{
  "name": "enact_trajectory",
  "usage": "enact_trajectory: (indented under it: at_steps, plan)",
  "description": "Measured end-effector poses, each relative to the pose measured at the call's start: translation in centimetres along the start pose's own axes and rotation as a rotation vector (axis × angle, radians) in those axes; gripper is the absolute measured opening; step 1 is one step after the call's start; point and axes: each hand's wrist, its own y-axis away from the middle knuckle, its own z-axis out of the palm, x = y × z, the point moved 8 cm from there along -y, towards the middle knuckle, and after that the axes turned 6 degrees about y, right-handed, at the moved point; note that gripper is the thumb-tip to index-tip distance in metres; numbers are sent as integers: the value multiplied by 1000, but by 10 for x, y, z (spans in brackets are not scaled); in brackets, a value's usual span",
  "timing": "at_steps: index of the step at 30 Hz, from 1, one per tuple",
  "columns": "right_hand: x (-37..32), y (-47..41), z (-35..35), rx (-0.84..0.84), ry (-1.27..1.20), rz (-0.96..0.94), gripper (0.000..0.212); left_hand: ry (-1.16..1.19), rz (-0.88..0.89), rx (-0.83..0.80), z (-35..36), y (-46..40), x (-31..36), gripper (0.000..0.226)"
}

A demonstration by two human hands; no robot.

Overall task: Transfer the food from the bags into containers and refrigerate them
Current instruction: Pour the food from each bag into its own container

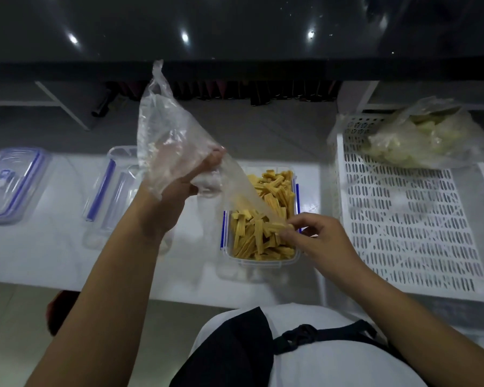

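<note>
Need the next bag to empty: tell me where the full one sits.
In the head view, the full bag lies far right, on the back of the white perforated tray, right of the filled container.

Food strips (266, 219) in container (263, 262), rack (408, 219) right

My bag (176, 141) hangs over the box (263, 261) at the frame's middle; bare counter (65, 247) lies lower left.

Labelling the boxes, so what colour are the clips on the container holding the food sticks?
Blue clips on a clear container, seen best in the head view.
</note>
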Motion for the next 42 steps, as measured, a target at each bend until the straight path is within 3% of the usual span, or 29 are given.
enact_trajectory:
  at_steps: [2, 3, 6, 11, 15, 20, 21, 24, 25, 28, 30, 33, 36, 39, 42]
  plan:
    - [5, 0, 0, 3, 32, -6, 5, 9, 65, -7, 7, 7, 18, 24]
    - [7, 1, -1, 7, 59, -13, 7, 28, 67, 12, 8, 11, 26, 8]
    - [11, 5, 0, 29, 97, -42, 5, 70, 116, 135, -16, 10, 38, 37]
    - [-4, 15, 8, 95, 549, -301, 20, 27, 117, 218, -28, 17, 50, 29]
    - [-22, 18, 19, 153, 739, -532, 16, -1, 68, 138, -13, 17, 43, 21]
    - [-37, 7, 51, 41, 858, -631, 18, -46, 59, 117, -4, 10, 40, 10]
    - [-39, 4, 52, 27, 831, -603, 22, -58, 58, 103, -3, 9, 40, 6]
    - [-54, 2, 26, 88, 493, -398, 39, -185, 39, 28, 5, 6, 33, 44]
    - [-61, 4, 15, 107, 351, -329, 50, -219, 45, -2, 12, 8, 35, 47]
    - [-101, 11, -10, 111, 128, -305, 84, -466, 48, -74, 42, 11, 37, 12]
    - [-134, 18, -18, 86, 29, -364, 94, -856, 95, -201, 77, 15, 37, 19]
    - [-162, 24, -24, 115, 45, -415, 81, -1189, 156, -325, 112, 17, 24, 23]
    - [-151, 24, -30, 251, 231, -386, 39, -1188, 194, -356, 123, 17, 21, 16]
    - [-117, 26, -38, 369, 195, -274, 15, -857, 170, -418, 127, 19, 23, 21]
    - [-90, 32, -44, 441, 194, -200, 8, -459, 46, -361, 117, 13, 20, 43]
